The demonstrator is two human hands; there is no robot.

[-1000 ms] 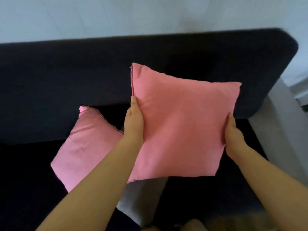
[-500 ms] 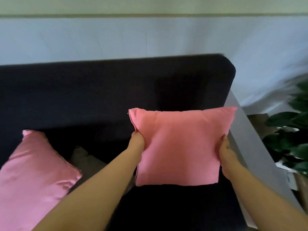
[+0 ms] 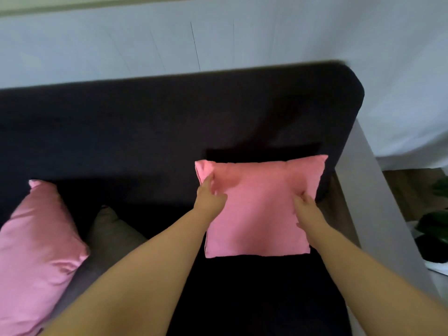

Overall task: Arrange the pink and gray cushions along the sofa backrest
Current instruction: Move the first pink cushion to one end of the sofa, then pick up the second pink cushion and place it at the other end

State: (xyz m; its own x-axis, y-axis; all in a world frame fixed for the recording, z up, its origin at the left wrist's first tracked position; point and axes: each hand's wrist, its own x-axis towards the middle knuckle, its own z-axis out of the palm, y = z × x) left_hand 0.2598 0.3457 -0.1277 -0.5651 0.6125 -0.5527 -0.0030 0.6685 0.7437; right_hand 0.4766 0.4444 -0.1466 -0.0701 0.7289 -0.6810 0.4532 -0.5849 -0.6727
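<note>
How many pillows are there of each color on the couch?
Pink: 2, the pink cushion by the armrest and the pink cushion at the left
Gray: 1, the gray cushion, partly hidden
Total: 3

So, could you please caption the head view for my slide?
Both hands, left hand and right hand, press a pink cushion against the dark sofa backrest.

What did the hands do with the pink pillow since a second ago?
Both hands, left and right, carried the pink cushion down and right into the sofa corner. They now press its front instead of gripping its edges. The other pink cushion stayed put.
</note>
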